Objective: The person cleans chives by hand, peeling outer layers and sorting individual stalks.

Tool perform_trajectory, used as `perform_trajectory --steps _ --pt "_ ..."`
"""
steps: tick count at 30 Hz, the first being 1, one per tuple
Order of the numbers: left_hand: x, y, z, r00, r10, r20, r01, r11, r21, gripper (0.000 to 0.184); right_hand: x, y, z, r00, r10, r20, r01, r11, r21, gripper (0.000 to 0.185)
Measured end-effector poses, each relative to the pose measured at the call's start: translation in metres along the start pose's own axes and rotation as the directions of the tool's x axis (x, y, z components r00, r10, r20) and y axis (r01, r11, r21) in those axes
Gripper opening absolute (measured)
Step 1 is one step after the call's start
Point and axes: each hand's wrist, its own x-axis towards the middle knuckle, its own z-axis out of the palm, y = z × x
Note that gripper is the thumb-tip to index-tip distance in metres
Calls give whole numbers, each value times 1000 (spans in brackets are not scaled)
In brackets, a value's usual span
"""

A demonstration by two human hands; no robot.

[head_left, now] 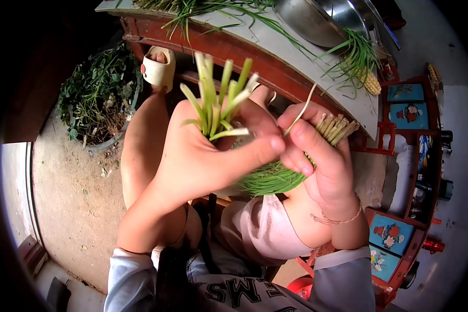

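Note:
My left hand [203, 151] is wrapped round a small bunch of thick, pale-green cut stalks [216, 101], whose ends stick up out of the fist. Its thumb reaches across toward my right hand [322, 156]. That hand closes on a bundle of chives [275, 177], the trimmed, brownish ends showing past the fingers on the right and the green leaves spreading over my lap. A single thin pale stem [302, 108] rises from between my right thumb and forefinger. The left fingertips are close to it; whether they touch it I cannot tell.
On the red-edged table [234, 47] ahead lie loose green leaves [348, 57], a steel basin [317, 21] and a corn cob [370, 83]. A tub of leafy scraps [101, 99] stands on the floor at left. Red furniture with blue panels [391, 234] is at right.

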Motion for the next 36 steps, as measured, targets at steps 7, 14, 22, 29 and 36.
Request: perform_trajectory --steps 7,14,22,29,36 --pt "-3 -1 4 988 -157 8 157 987 -24 6 1 -5 -5 999 33 27 -32 999 -18 9" --pt "0 5 0 983 -184 2 184 982 44 8 3 -4 -1 994 -106 22 108 952 -286 6" --pt "1 0 -1 996 -93 -9 93 977 194 6 4 -3 -5 955 -298 7 261 825 -501 5" --pt "0 -10 -6 998 -42 -44 48 987 154 5 9 -9 -21 912 -322 -253 221 907 -359 9" --pt "2 -4 -6 992 -86 -96 93 993 73 4 14 -15 -33 811 -375 -449 287 924 -253 3"
